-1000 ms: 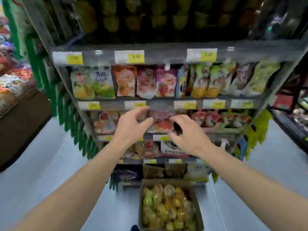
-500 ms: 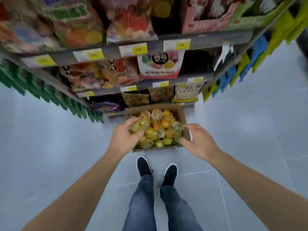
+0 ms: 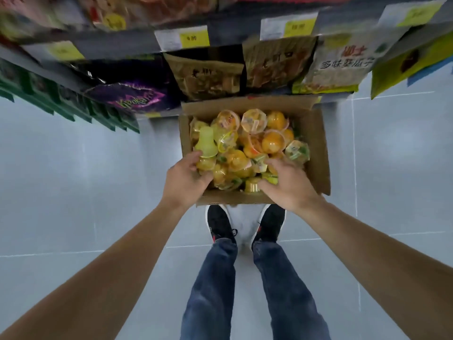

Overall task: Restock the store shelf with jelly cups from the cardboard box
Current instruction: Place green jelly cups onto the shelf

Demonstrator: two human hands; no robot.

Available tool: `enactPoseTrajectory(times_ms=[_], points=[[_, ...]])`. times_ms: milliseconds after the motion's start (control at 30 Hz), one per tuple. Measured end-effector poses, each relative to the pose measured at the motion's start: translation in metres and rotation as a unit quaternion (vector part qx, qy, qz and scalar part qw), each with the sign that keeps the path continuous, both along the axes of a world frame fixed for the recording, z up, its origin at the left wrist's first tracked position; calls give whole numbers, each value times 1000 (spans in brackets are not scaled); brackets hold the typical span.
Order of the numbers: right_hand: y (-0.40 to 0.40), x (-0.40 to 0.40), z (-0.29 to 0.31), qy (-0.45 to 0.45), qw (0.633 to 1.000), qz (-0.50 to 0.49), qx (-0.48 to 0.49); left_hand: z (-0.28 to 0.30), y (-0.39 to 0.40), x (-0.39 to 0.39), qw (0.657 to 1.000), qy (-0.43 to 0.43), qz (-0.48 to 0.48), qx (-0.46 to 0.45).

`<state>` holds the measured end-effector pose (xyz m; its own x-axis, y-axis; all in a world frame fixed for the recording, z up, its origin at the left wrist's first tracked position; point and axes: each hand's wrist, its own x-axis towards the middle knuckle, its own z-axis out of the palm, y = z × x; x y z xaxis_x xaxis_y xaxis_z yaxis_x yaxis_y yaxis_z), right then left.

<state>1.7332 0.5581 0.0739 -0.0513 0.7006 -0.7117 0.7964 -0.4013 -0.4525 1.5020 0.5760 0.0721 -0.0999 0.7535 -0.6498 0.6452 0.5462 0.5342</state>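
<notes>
An open cardboard box (image 3: 316,143) stands on the floor against the foot of the store shelf (image 3: 117,46). It is heaped with orange, yellow and green jelly cups (image 3: 272,143). Both my hands are inside the box at its near edge. My left hand (image 3: 185,179) curls thumb and fingers round a yellow jelly cup (image 3: 206,163) at the near left of the pile. My right hand (image 3: 288,185) reaches into the near right of the pile, thumb and fingers closing on a green-lidded jelly cup (image 3: 269,174).
Snack bags fill the bottom shelf just behind the box: a purple bag (image 3: 133,99), brown bags (image 3: 208,77) and a white-green bag (image 3: 340,67). Price tags (image 3: 182,40) line the shelf edge. My feet (image 3: 220,224) stand just behind the box on grey tiles.
My hands have dropped from the upper shelf to the box on the floor. The view has tilted down and come closer. Both hands now dig into the cups.
</notes>
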Motion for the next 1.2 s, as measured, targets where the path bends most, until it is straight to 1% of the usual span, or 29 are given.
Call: enactPoseTrajectory(times_ms=[67, 167, 233, 367, 500, 633, 800, 900, 967, 1067, 1200], points=[[13, -7, -42, 5, 1000, 14, 14, -46, 5, 0, 1000, 7, 5, -12], [31, -22, -102, 4, 1000, 13, 19, -105, 14, 1, 1000, 23, -14, -5], [42, -33, -139, 4, 1000, -6, 26, -139, 18, 1, 999, 36, -26, 12], [61, -58, -201, 16, 997, -56, 60, -199, 15, -4, 996, 68, -13, 54], [73, -83, -245, 25, 993, -90, 69, -238, 14, -2, 992, 91, -12, 83], [78, -96, -269, 48, 986, -149, 51, -263, 20, 0, 993, 73, 4, 88], [79, -81, -269, 102, 966, -231, 62, -275, 25, -4, 993, 59, 30, 100], [70, -64, -251, 113, 952, -277, 70, -264, 24, -4, 991, 47, 36, 119], [62, -54, -233, 111, 945, -299, 75, -245, 21, -2, 991, 35, 44, 124], [49, -41, -196, 89, 948, -297, 71, -207, 11, -4, 993, 5, 78, 94], [37, -28, -121, 77, 952, -284, 83, -132, -1, -8, 986, -55, 136, 72]])
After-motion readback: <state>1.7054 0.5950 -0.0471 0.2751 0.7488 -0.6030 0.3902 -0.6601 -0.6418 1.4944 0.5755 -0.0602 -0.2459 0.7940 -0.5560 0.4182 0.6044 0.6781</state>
